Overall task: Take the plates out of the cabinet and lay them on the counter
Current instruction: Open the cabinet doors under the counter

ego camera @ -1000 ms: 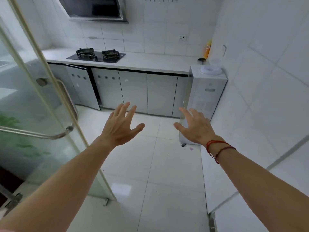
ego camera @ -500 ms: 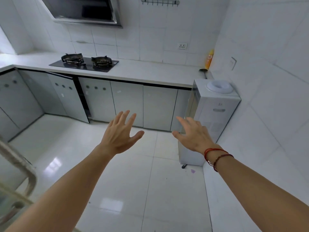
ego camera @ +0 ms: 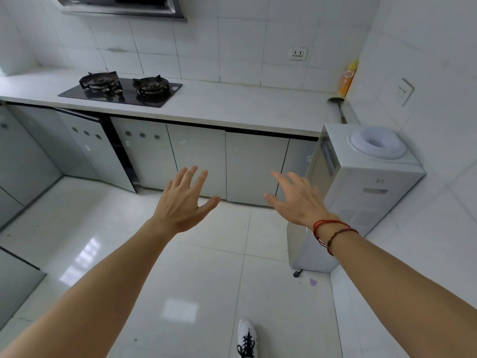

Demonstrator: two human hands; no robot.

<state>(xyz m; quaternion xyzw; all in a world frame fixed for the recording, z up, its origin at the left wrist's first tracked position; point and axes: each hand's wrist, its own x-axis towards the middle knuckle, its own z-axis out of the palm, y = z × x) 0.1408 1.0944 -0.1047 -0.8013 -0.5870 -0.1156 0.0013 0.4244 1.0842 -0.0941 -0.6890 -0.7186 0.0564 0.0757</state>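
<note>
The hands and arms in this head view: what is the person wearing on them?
Both forearms are bare, with no sleeves or gloves in view. The left hand carries nothing: no ring, watch or band shows. The right hand has thin red cord bracelets looped round its wrist, one darker strand carrying a small bead. No rings are visible on its fingers.

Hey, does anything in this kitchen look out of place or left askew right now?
One cabinet door under the gas stove hangs ajar, showing a dark gap, while the other doors sit flush. A small purple scrap lies on the floor by the water dispenser. Nothing looks spilled or broken.
</note>
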